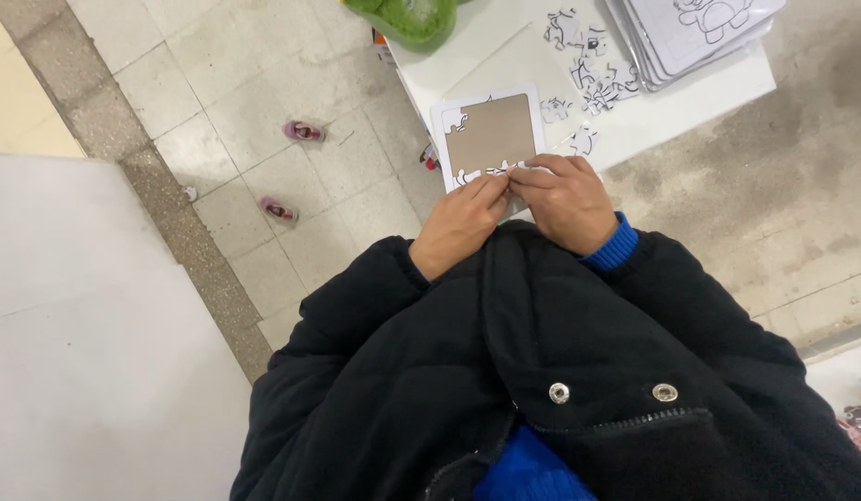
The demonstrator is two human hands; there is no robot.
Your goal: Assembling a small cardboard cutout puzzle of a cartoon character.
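White table (690, 102) | both hands (518, 209) press pieces into brown puzzle tray (491, 134)

White table (690, 97), top surface seen from above. Directly ahead of the hands (523, 199), touching the fingertips: a puzzle tray (489, 130) with brown backing and white border. Beyond the right hand: loose puzzle pieces (588, 70). Farther right of them: a stack of puzzle boards (699, 28). Beyond the left hand: a green object (407, 20).
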